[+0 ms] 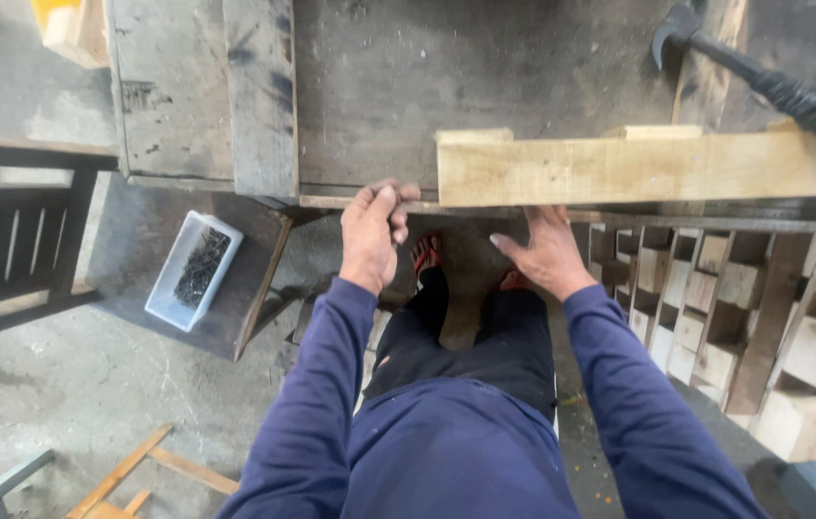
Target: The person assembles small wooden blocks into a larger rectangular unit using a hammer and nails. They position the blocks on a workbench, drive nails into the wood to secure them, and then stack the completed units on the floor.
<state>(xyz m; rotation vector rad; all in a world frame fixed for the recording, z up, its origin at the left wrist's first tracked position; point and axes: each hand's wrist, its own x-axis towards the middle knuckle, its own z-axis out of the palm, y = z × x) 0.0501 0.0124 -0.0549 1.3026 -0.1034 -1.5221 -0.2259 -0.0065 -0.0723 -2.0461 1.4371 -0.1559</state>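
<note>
Plank (648, 168) of pale rough wood flat along near edge of bench (379, 86), likely stiff and fairly heavy, best gripped underneath at near end; right hand (547, 252) open beneath it, left hand (374, 231) pinched on bench edge beside tray of nails (192, 269).

Open dark surface is left on the worn grey wooden workbench (379, 86) behind the pale rough-sawn timber beam (648, 168) along its near edge, while its far right corner is blocked by the black-handled hammer (763, 82).
</note>
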